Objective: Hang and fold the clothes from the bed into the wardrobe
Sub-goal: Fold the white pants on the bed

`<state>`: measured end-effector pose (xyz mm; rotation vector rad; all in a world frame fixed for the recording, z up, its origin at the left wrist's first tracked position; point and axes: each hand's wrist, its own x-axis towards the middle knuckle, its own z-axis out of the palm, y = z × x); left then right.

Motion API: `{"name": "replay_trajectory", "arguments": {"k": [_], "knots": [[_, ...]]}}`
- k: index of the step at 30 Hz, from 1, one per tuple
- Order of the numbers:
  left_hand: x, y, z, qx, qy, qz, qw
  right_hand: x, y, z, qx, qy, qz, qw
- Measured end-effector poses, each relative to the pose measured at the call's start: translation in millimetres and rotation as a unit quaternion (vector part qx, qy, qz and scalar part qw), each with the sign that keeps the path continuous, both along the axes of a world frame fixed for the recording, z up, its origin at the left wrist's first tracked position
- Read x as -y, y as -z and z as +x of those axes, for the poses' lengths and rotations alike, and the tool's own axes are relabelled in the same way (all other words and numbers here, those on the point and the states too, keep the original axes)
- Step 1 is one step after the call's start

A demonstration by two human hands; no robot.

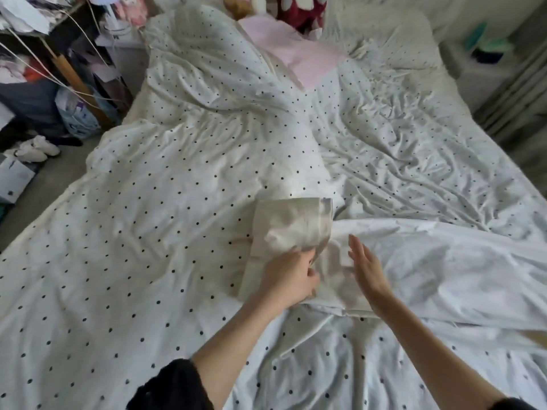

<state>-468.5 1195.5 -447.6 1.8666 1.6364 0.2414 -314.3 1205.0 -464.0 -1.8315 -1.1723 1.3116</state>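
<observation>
A folded cream cloth garment (291,232) lies on the bed with the white, black-dotted cover (133,232). The left hand (291,279) pinches its near edge. The right hand (365,264) is flat with straight fingers, just beside it, over a plain white sheet (444,261).

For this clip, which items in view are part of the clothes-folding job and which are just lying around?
Job:
cream folded garment, gripped by the left hand
white garment beside it, right hand open above it

Lying about:
polka-dot duvet
pink cloth
red spotted plush
white shoes on the floor
</observation>
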Motion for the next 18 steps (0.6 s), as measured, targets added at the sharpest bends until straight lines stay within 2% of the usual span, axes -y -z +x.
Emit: {"name": "replay_trajectory", "arguments": {"k": [2,4,6,8,10,11,13,15,18], "knots": [[1.9,24.8,23.4,-0.085,0.056,0.0,0.995,7.9,-0.3,16.7,0.033,-0.02,0.012,0.999],[1.7,45.4,36.6,-0.109,0.079,-0.006,0.991,12.5,0.5,25.7,0.077,-0.058,0.045,0.994],[6.8,53.2,36.3,-0.025,0.035,0.026,0.999,15.8,6.2,24.9,0.16,-0.1,0.073,0.979],[12.1,48.4,19.5,0.075,-0.06,0.102,0.99,20.5,13.9,13.1,0.244,-0.154,0.112,0.951],[8.1,50.1,-10.6,0.084,-0.154,0.178,0.968,26.6,24.4,-6.2,0.296,-0.234,0.159,0.912],[2.9,53.9,-28.1,0.084,-0.196,0.173,0.962,28.9,30.5,-18.5,0.315,-0.264,0.183,0.893],[-8.2,56.4,-57.2,0.115,-0.252,0.039,0.96,29.2,38.5,-42.7,0.344,-0.295,0.198,0.869],[-14.9,56.8,-71.1,0.178,-0.258,-0.111,0.943,27.0,45.4,-58.6,0.378,-0.29,0.179,0.861],[-22.2,57.0,-73.8,0.253,-0.267,-0.183,0.912,15.9,63.8,-56.3,0.392,-0.298,0.082,0.866]]}}
